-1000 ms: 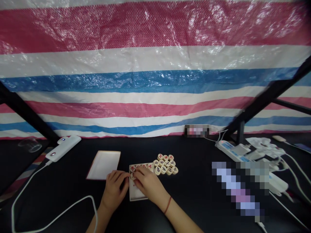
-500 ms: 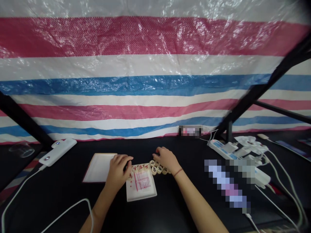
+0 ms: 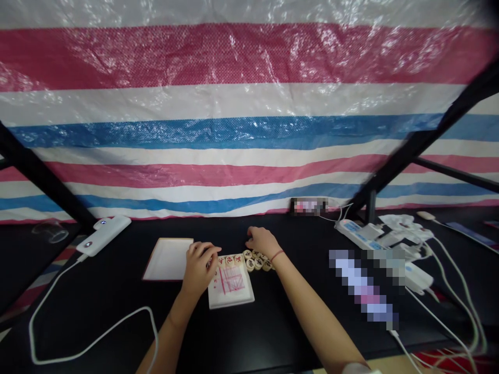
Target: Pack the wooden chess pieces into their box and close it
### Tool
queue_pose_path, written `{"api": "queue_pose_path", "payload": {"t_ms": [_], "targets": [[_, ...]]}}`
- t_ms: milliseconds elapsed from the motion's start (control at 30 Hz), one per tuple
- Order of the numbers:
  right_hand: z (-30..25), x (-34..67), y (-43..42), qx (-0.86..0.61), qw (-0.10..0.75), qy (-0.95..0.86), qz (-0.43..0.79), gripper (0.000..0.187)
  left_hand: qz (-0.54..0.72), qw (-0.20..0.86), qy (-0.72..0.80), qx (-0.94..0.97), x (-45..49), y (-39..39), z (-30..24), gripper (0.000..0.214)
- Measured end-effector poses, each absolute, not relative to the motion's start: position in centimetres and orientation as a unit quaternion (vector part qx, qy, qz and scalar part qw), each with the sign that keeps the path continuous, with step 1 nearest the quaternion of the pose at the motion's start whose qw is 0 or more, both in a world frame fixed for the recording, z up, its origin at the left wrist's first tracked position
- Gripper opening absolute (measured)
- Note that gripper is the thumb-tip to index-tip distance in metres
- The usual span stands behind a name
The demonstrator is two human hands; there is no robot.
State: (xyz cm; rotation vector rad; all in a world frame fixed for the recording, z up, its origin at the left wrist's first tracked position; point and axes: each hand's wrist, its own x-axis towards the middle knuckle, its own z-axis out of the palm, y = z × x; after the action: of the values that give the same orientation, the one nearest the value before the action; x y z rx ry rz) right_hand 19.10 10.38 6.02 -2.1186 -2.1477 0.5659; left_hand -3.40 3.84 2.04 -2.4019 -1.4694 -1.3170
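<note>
Near the middle of the black table, a shallow white box (image 3: 231, 297) holds a row of xiangqi pieces (image 3: 229, 260) with red characters along its far side. My left hand (image 3: 200, 267) lies over the far left corner of the box, fingers bent and spread, hiding the row's left end. Right of the box sits a cluster of pieces with dark characters (image 3: 258, 263). Above that cluster is my right hand (image 3: 263, 243), its fingers curled down; whatever they hold is hidden. The open lid (image 3: 166, 259) lies flat to the left, partly behind my left hand.
A white power bank (image 3: 104, 236) with a cable stands at the left, near a clear cup (image 3: 50, 231). On the right are a power strip (image 3: 356, 234) with chargers and a blurred-out phone (image 3: 362, 291). Another blurred device (image 3: 310, 206) leans by the striped sheet (image 3: 234, 135).
The camera view has shifted slightly. My left hand has closed in a little on the row's left end. My right hand stays over the dark-lettered pieces, its fingers slightly more curled.
</note>
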Motion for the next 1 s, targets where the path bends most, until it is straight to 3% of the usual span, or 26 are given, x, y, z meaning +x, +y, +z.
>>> {"api": "queue_pose_path", "payload": {"t_ms": [100, 233, 367, 800, 1000], "targets": [[5.9, 18.8, 9.6, -0.677, 0.132, -0.692, 0.215, 0.032, -0.408, 0.005, -0.466, -0.785, -3.1, 3.9, 1.5, 0.023], [4.7, 17.3, 7.4, -0.545, 0.309, -0.669, 0.4, 0.036, -0.371, -0.024, -0.433, -0.822, -2.9, 4.1, 0.8, 0.037], [3.7, 15.4, 5.2, -0.447, 0.377, -0.639, 0.5, 0.036, -0.349, -0.08, -0.421, -0.833, -3.0, 3.9, 0.4, 0.04], [3.8, 16.3, 1.5, -0.453, 0.5, -0.494, 0.548, 0.036, -0.428, -0.13, -0.425, -0.787, -4.3, 2.5, 0.8, 0.012], [2.4, 17.0, -2.2, -0.506, 0.474, -0.51, 0.509, 0.031, -0.415, -0.149, -0.426, -0.79, -3.8, 1.2, 2.0, 0.006]]}}
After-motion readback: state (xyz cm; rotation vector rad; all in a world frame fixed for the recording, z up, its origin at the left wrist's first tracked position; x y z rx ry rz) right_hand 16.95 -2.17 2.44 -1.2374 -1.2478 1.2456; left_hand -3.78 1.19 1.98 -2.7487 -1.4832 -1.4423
